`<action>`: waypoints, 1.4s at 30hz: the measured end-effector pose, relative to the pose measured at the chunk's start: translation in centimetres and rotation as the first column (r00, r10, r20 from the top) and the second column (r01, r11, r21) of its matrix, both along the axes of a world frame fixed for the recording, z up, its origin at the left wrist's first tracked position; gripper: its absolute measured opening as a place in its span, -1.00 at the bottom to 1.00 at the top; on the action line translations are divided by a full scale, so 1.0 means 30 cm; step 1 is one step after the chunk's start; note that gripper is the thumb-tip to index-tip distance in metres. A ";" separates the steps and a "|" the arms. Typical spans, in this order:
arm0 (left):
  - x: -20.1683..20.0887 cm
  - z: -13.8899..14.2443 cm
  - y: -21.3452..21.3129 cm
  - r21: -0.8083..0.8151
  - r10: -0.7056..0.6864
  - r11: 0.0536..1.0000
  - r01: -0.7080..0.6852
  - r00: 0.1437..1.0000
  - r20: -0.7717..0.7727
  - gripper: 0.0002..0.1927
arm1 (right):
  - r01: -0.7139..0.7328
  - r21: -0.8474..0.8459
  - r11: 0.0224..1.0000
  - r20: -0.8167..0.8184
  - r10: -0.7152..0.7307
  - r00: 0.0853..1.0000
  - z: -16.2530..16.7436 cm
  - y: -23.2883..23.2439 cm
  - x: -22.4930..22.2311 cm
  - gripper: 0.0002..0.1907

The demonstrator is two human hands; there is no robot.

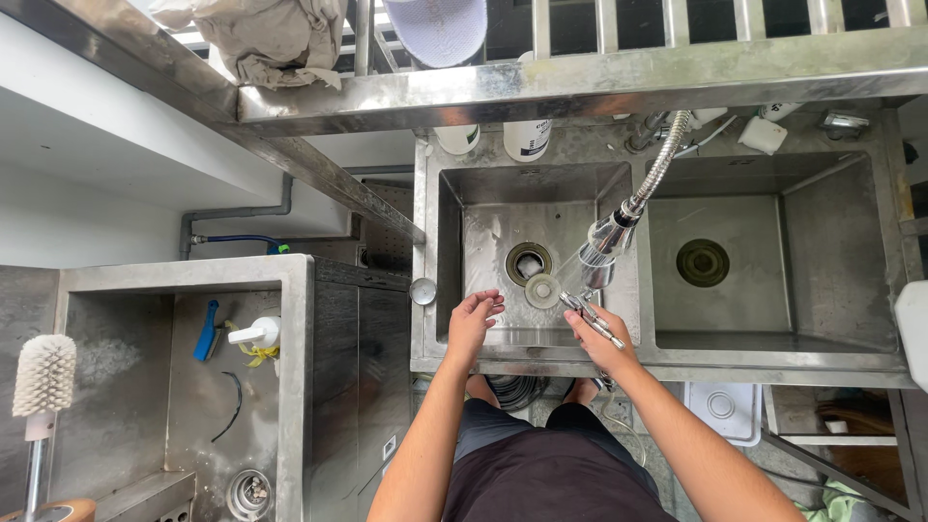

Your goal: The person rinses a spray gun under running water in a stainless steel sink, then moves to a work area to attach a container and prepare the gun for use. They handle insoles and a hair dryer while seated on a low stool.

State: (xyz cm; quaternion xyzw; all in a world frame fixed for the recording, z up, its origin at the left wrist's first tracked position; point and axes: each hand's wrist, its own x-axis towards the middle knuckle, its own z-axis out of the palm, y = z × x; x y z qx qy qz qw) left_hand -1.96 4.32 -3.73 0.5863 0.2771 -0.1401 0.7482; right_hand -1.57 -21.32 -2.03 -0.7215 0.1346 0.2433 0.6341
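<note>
I'm standing in a wash-up area of a working kitchen, a scullery by the look of it. A stainless double sink (541,358) sits before me with a pull-down spray faucet (619,227) over it, a steel shelf (580,82) above, a scrubbing brush (43,377) and a spray bottle (256,333) alongside.

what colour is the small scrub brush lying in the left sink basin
Blue: the small plastic scrub brush in the steel left basin, seen in the head view.
</note>
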 end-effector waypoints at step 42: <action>-0.042 0.052 -0.028 0.707 -0.380 0.701 0.090 0.886 0.264 -0.75 | -0.023 -0.076 0.997 0.075 0.029 0.997 0.037 0.056 -0.020 -0.67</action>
